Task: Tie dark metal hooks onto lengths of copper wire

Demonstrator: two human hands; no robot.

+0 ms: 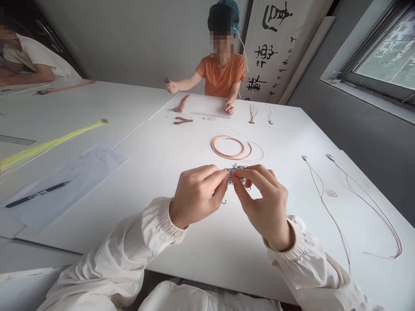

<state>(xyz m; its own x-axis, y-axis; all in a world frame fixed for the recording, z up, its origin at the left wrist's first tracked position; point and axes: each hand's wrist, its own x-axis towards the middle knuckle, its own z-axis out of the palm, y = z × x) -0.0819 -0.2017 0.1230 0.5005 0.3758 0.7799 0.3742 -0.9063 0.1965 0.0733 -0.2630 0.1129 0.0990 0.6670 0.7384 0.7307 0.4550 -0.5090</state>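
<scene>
My left hand (pixel 197 194) and my right hand (pixel 264 203) meet above the white table (pixel 201 242), fingertips pinched together on a small metal clasp (pixel 231 171). Just behind the fingers lies a little pile of dark metal clasps (pixel 239 167), partly hidden by my hands. A coil of copper-coloured cord (pixel 228 147) lies on the table a short way beyond the pile. Both arms wear cream sleeves.
Two long cords with clasps (pixel 356 198) lie at the right. A person in an orange shirt (pixel 222 73) sits opposite, with red-handled pliers (pixel 183 121) and cord bundles nearby. At the left are a yellow strand bundle (pixel 48 144), a pen (pixel 39 194) on paper and another person's arm (pixel 29 77).
</scene>
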